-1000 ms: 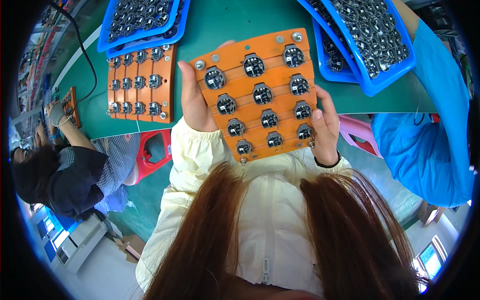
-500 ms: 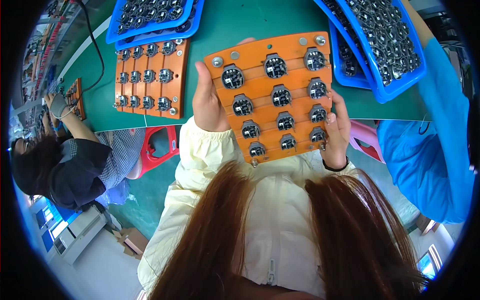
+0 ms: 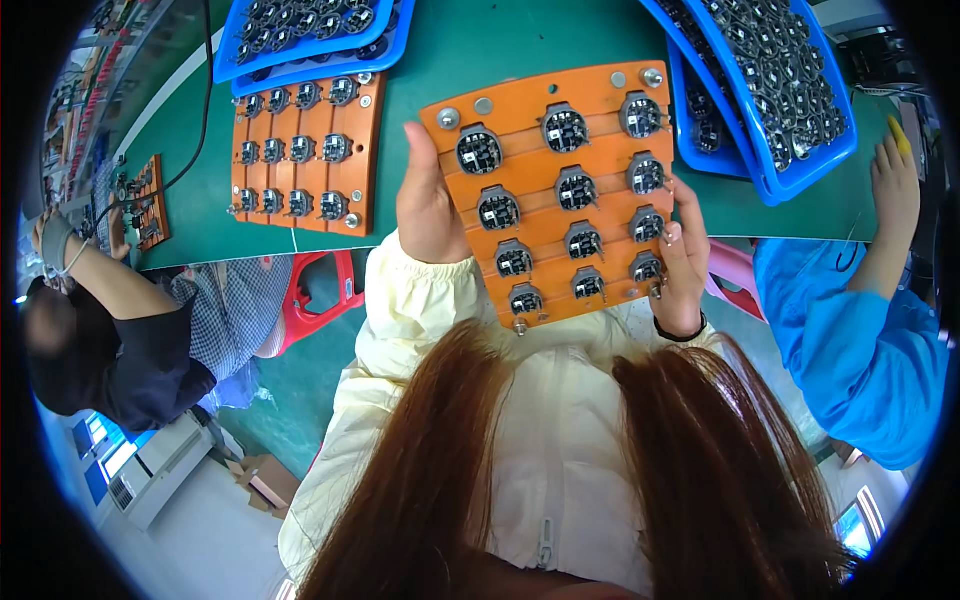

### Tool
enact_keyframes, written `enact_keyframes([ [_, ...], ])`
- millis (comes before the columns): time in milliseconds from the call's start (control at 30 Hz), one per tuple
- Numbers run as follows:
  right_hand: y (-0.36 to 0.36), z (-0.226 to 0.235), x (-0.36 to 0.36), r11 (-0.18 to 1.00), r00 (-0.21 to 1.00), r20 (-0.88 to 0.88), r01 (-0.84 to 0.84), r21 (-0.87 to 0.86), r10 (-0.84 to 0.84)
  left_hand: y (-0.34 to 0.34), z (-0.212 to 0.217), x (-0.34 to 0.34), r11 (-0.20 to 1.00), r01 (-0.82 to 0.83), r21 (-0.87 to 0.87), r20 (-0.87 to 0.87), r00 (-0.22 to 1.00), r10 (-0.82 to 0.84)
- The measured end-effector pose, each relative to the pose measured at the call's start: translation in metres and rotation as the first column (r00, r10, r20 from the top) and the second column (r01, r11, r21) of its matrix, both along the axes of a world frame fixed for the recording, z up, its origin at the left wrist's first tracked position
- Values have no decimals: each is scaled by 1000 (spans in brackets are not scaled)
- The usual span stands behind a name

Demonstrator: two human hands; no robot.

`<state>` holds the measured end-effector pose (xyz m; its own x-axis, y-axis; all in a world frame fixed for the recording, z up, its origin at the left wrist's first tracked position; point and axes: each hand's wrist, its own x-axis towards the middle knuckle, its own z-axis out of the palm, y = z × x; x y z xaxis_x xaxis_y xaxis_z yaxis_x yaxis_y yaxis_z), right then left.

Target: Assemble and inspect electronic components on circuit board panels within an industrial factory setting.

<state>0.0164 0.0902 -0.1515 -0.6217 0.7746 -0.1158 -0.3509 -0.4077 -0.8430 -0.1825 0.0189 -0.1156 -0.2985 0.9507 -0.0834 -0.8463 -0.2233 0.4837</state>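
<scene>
Between my two hands is an orange fixture board (image 3: 545, 222), tilted up off the table, with several small round dark components (image 3: 577, 188) seated in rows. My left hand (image 3: 432, 205) grips its left edge, thumb up along the side and fingers hidden behind. At the lower right edge my right hand (image 3: 684, 262) is closed on the board, its fingertips beside the components. A second orange fixture board (image 3: 308, 172), filled with similar parts, lies on the green table to the left.
Stacked blue trays (image 3: 300, 68) of components stand at the back left, more blue trays (image 3: 775, 185) at the back right. A co-worker in black (image 3: 150, 335) sits left beside a small orange board (image 3: 152, 205); another in blue (image 3: 835, 345) sits right. A red stool (image 3: 320, 310) is below the table edge.
The held board has shifted very slightly right with both hands. At right, the co-worker's arm has come back from the tray, bringing their hand into view. The left co-worker's arm has risen.
</scene>
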Motion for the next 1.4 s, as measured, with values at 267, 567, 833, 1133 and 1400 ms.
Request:
enact_keyframes([
  [267, 0, 0, 0, 999, 999, 48, -9, 38, 7, 1, 0, -1, 996, 69, 57, 11, 997, -70],
  [567, 1, 0, -2, 1000, 997, 79, 15, 20, -16, 1, 8, 2, 996, 9, -91, -307, 951, -36],
  [833, 3, 2, -2, 1000, 998, 58, -11, 2, 11, 1, 9, 3, 993, -14, -117, -320, 947, -25],
  [1133, 3, 9, 1, 999, 998, 58, -15, -51, 18, 3, 7, 5, 993, 0, -119, -186, 982, -23],
  [1400, -1, 11, 6, 998, 999, 31, -40, -53, 42, 3, 9, 8, 990, 10, -140, -105, 994, -25],
])
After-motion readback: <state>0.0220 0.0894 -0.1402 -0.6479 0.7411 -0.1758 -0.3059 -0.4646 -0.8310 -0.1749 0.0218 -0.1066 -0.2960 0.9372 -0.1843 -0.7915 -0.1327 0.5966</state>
